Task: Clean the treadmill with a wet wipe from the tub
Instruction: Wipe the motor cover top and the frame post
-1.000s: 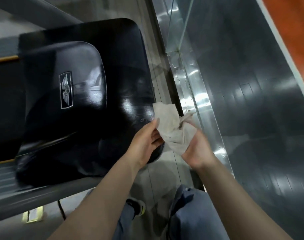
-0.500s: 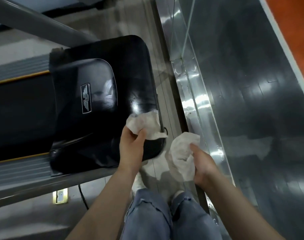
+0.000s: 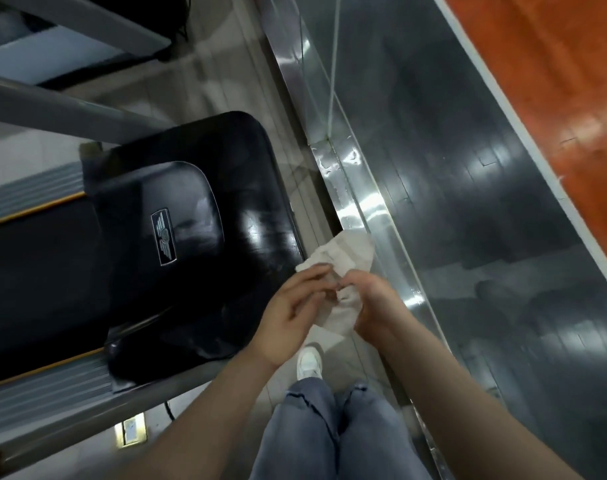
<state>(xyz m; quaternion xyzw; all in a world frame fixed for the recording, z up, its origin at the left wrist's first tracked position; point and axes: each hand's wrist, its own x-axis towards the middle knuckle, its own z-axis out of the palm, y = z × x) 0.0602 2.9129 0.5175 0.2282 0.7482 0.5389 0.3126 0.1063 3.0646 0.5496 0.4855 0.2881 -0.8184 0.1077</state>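
Both hands (image 3: 333, 299) pinched one wipe (image 3: 350, 251).
Folding it to a clean face would help before wiping the treadmill (image 3: 198, 209).

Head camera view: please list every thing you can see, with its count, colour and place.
Treadmill motor cover: one, glossy black, left of centre.
Winged badge: one, silver, on the cover.
Treadmill belt: one, black, far left.
Wet wipe: at least one, white, crumpled, held between both hands.
Glass panel: one, dark, reflective, right.
Floor strip: one, orange-red, top right.
Shoe: one, white, below the hands.
Jeans: blue, bottom centre.
Left hand: holds the wipe.
Right hand: holds the wipe.
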